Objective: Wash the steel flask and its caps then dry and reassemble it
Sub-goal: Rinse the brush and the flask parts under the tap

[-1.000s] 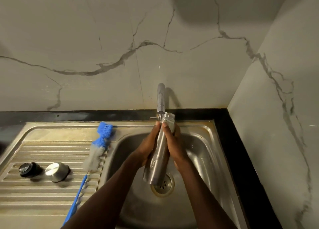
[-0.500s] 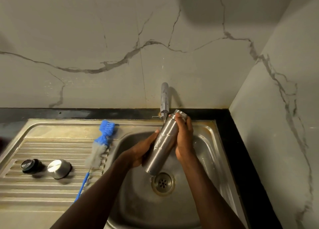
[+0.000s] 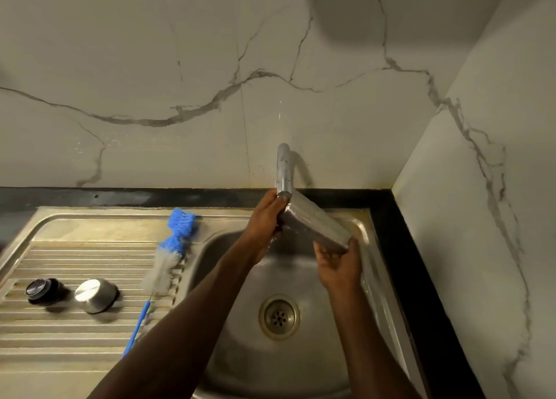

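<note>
Cylindrical brushed-steel flask (image 3: 317, 222), blurred, slanted under curved chrome tap (image 3: 284, 170) above sink basin: left hand (image 3: 264, 221) fingers clamped on upper end, right hand (image 3: 338, 263) fingers gripping lower end; best rotated steadily, rinsing all sides.

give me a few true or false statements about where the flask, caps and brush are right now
1. Both hands hold the flask over the sink. True: the left hand grips one end, the right hand the other.
2. The brush lies in the basin. False: it lies on the draining board.
3. The black cap and steel cap sit on the draining board. True.
4. A cap is screwed on the flask. False: both caps are off it.
</note>
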